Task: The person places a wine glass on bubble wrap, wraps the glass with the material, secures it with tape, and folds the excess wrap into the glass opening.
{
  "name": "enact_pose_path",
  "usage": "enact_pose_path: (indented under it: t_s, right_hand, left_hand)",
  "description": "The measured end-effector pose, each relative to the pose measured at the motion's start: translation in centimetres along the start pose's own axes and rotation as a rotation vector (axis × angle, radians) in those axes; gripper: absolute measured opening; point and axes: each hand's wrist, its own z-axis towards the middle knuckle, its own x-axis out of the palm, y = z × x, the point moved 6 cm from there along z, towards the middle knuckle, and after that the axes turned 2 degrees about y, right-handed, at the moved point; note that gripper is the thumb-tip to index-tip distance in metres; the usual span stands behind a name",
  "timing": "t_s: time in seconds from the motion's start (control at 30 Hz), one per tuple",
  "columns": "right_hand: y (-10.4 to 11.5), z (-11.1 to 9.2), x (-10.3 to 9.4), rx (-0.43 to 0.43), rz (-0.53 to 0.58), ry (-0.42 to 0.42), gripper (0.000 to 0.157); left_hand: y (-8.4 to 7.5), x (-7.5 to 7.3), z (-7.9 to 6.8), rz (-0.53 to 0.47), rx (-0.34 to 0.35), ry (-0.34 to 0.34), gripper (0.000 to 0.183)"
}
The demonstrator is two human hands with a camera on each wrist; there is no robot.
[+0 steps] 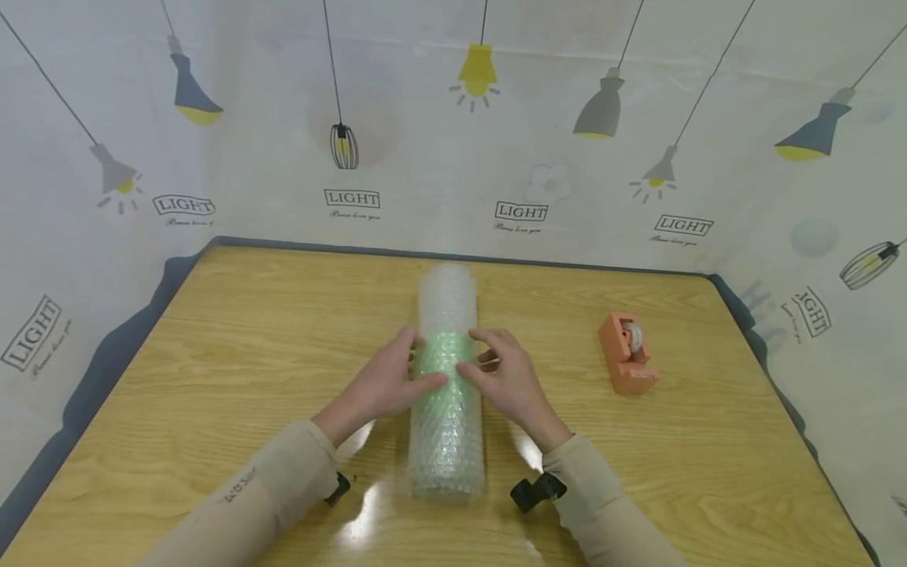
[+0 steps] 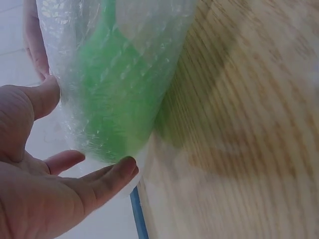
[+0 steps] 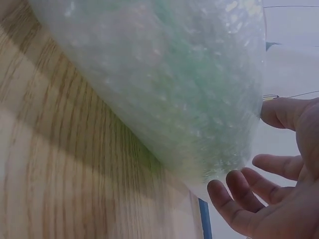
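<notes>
Bubble-wrapped roll point(image 1: 447, 445), one, green mid-section: lies on table point(image 1: 248, 331), from near the far edge toward the near edge. Left hand point(image 1: 379, 386), right hand point(image 1: 513, 382): loosely open, thumbs touching it.

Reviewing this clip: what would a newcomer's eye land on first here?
Probably the bubble-wrap roll lying lengthwise mid-table, a green patch showing through it between the left hand and right hand. Next, likely the orange tape dispenser on the table to the right, then the yellow printed lamp high on the backdrop behind.
</notes>
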Motion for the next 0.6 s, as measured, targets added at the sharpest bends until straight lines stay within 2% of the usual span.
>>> enact_pose_path:
  t_s: [0.13,0.3,0.53,0.6]
  right_hand:
    - [-0.5,-0.1,0.0,0.084,0.002,0.016,0.058]
    - [-1.4,-0.2,0.2,0.196,0.011,0.056,0.065]
    - [-2.0,-0.2,0.5,0.233,0.010,0.082,0.064]
    - [-2.1,-0.2,0.6,0.241,0.015,0.085,0.064]
  left_hand:
    - [-0.4,-0.2,-0.1,0.066,0.011,-0.043,0.067]
    - [-1.4,-0.4,-0.4,0.142,0.076,-0.107,0.078]
    - [-3.1,-0.1,-0.8,0.272,0.229,-0.124,0.066]
    - [-3.4,0.0,-0.8,0.286,0.249,-0.119,0.060]
